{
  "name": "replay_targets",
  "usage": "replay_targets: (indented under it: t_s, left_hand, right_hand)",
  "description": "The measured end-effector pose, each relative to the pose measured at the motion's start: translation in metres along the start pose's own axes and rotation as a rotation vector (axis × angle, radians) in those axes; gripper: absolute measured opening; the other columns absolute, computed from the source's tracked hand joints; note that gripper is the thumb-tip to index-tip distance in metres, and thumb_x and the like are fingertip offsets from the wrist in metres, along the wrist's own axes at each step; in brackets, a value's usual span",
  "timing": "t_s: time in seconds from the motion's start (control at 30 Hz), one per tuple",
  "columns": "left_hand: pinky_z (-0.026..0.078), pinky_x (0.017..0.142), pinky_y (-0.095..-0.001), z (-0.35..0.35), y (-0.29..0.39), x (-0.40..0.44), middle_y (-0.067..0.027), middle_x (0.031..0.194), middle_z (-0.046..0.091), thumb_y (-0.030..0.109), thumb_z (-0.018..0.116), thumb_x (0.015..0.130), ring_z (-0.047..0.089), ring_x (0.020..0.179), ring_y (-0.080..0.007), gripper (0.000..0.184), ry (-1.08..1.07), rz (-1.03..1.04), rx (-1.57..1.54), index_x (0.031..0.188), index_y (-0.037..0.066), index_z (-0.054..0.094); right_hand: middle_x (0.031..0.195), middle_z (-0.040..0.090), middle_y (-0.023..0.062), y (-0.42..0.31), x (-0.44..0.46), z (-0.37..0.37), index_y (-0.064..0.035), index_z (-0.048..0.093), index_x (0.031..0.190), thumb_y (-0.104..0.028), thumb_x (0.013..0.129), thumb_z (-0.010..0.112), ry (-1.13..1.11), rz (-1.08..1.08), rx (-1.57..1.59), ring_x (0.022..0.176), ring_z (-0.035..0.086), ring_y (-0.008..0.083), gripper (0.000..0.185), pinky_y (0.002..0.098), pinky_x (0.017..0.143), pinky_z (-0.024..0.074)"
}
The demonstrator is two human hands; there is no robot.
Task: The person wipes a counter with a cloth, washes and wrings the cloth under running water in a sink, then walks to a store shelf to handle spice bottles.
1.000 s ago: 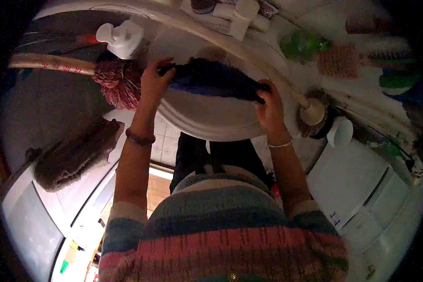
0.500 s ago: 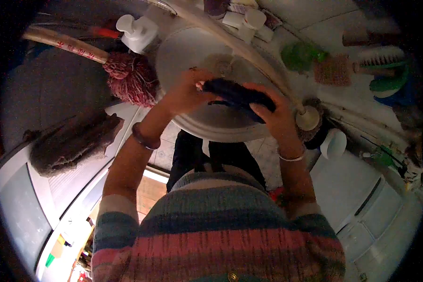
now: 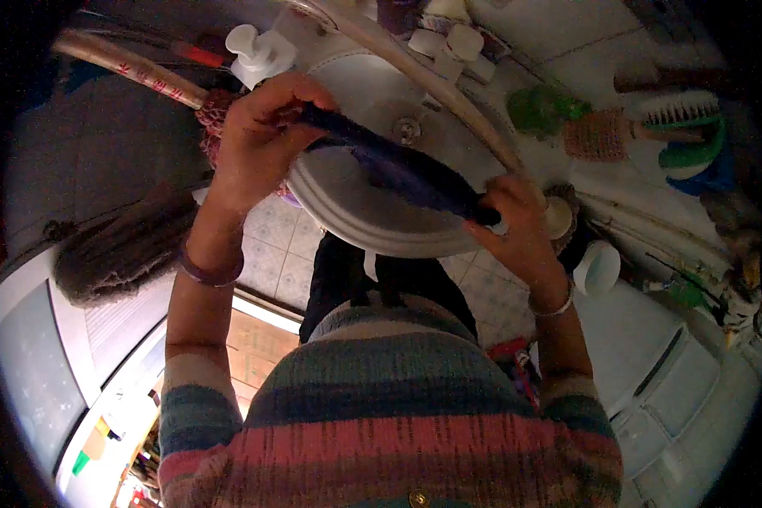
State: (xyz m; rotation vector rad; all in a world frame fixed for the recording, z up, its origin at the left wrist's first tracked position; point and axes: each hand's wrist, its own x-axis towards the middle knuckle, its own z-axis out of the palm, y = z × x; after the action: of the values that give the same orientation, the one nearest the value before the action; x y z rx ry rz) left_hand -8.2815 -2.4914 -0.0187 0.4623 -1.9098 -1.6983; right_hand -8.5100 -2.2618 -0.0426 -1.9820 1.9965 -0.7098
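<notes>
The left hand (image 3: pixel 265 140) is covering part of the mop head (image 3: pixel 213 112). Handle lettering (image 3: pixel 151 80) is proving too small to read. The dark cloth (image 3: pixel 402 165) is masking part of the basin (image 3: pixel 356 210).

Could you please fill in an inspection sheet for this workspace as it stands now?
Surface: pale round sink, its drain in view.
Job's things: dark cloth, stretched between both hands above the sink.
Clutter: white pump bottle, green bottle and green hairbrush around the sink; a pale pole crosses the view over it.
Hands: left hand closed on one end of the cloth, right hand on the other.
Cables: none can be made out for certain.
Surroundings: tiled floor below, reddish mop at left; dim light.
</notes>
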Motion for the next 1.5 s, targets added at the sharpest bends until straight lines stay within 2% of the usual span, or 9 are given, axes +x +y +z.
replay_targets:
  t_s: [0.3, 0.5, 0.7, 0.8, 0.87, 1.2, 1.3, 1.4, 1.5]
  left_hand:
    - [0.043, 0.085, -0.0246, -0.018, 0.02, 0.009, -0.0044, 0.096, 0.059, -0.014, 0.051, 0.076, 0.056, 0.094, -0.0123, 0.029, 0.201, 0.073, 0.076, 0.1, 0.0, 0.056]
    - [0.043, 0.086, -0.0236, -0.026, 0.029, 0.02, -0.0067, 0.104, 0.059, -0.012, 0.049, 0.079, 0.055, 0.097, -0.0123, 0.027, 0.332, 0.215, 0.092, 0.103, -0.002, 0.056]
    - [0.042, 0.086, -0.023, -0.027, 0.01, 0.016, -0.0064, 0.105, 0.059, -0.006, 0.045, 0.087, 0.054, 0.095, -0.0111, 0.023, 0.363, 0.287, 0.197, 0.107, -0.001, 0.054]
    - [0.042, 0.085, -0.0224, -0.028, 0.004, 0.01, -0.0057, 0.104, 0.059, -0.003, 0.043, 0.089, 0.054, 0.095, -0.0111, 0.022, 0.402, 0.109, 0.409, 0.108, -0.002, 0.053]
    - [0.041, 0.085, -0.0222, -0.028, 0.005, 0.01, -0.0054, 0.104, 0.059, -0.003, 0.044, 0.089, 0.054, 0.094, -0.0108, 0.022, 0.444, 0.159, 0.266, 0.109, -0.002, 0.053]
    - [0.042, 0.091, -0.0301, -0.046, 0.008, 0.018, -0.0092, 0.107, 0.06, 0.0, 0.047, 0.088, 0.054, 0.101, -0.0181, 0.026, 0.524, 0.175, 0.462, 0.112, -0.002, 0.055]
    - [0.044, 0.085, -0.0258, -0.037, 0.011, 0.021, -0.0098, 0.107, 0.06, 0.0, 0.051, 0.085, 0.057, 0.095, -0.0161, 0.027, 0.4, 0.137, 0.439, 0.111, 0.001, 0.056]
    - [0.046, 0.087, -0.0341, -0.029, -0.01, 0.025, -0.0189, 0.113, 0.057, 0.007, 0.06, 0.078, 0.059, 0.098, -0.029, 0.04, 0.064, -0.18, 1.086, 0.117, 0.005, 0.054]
    - [0.044, 0.089, -0.042, -0.017, -0.083, 0.01, -0.0245, 0.118, 0.052, 0.014, 0.065, 0.073, 0.054, 0.103, -0.0387, 0.051, -0.057, 0.141, 1.267, 0.121, 0.007, 0.05]
  right_hand:
    - [0.097, 0.062, 0.0161, -0.006, -0.018, -0.001, -0.0039, 0.059, 0.106, -0.02, 0.079, 0.067, 0.044, 0.361, 0.279, 0.087, 0.061, 0.031, 0.033, 0.0389, 0.079, 0.0475]
    - [0.093, 0.063, 0.0142, -0.025, 0.0, -0.037, -0.0052, 0.062, 0.103, -0.019, 0.078, 0.068, 0.298, 0.189, -0.116, 0.083, 0.061, 0.0292, 0.029, 0.0382, 0.072, 0.0487]
    - [0.088, 0.062, 0.0137, -0.007, 0.001, -0.032, -0.0055, 0.062, 0.102, -0.015, 0.073, 0.069, -0.014, 0.26, -0.282, 0.079, 0.06, 0.0289, 0.032, 0.0389, 0.07, 0.0483]
    - [0.089, 0.062, 0.0133, 0.001, -0.006, -0.027, -0.0059, 0.062, 0.101, -0.013, 0.072, 0.068, 0.169, 0.27, 0.004, 0.079, 0.06, 0.0299, 0.031, 0.0386, 0.07, 0.0486]
    - [0.09, 0.062, 0.0134, -0.001, -0.007, -0.038, -0.006, 0.062, 0.101, -0.013, 0.072, 0.067, 0.252, 0.306, 0.03, 0.079, 0.06, 0.0302, 0.03, 0.0379, 0.07, 0.0488]
    - [0.094, 0.063, 0.0135, -0.008, -0.011, -0.061, -0.0069, 0.063, 0.098, -0.014, 0.074, 0.068, 0.328, 0.262, -0.147, 0.083, 0.062, 0.0298, 0.026, 0.0368, 0.074, 0.0504]
    - [0.098, 0.063, 0.0127, -0.007, -0.02, -0.051, -0.0077, 0.061, 0.106, -0.02, 0.077, 0.066, 0.227, 0.283, -0.191, 0.086, 0.062, 0.0293, 0.032, 0.0378, 0.077, 0.0502]
    - [0.109, 0.059, 0.0153, 0.002, -0.015, 0.005, -0.0059, 0.054, 0.117, -0.028, 0.079, 0.065, -0.085, 0.347, -0.297, 0.097, 0.059, 0.031, 0.046, 0.0401, 0.082, 0.0491]
    - [0.12, 0.051, 0.0188, 0.009, 0.001, 0.076, -0.0048, 0.045, 0.125, -0.025, 0.075, 0.07, -0.283, 0.349, -0.206, 0.106, 0.052, 0.0357, 0.059, 0.0415, 0.088, 0.0445]
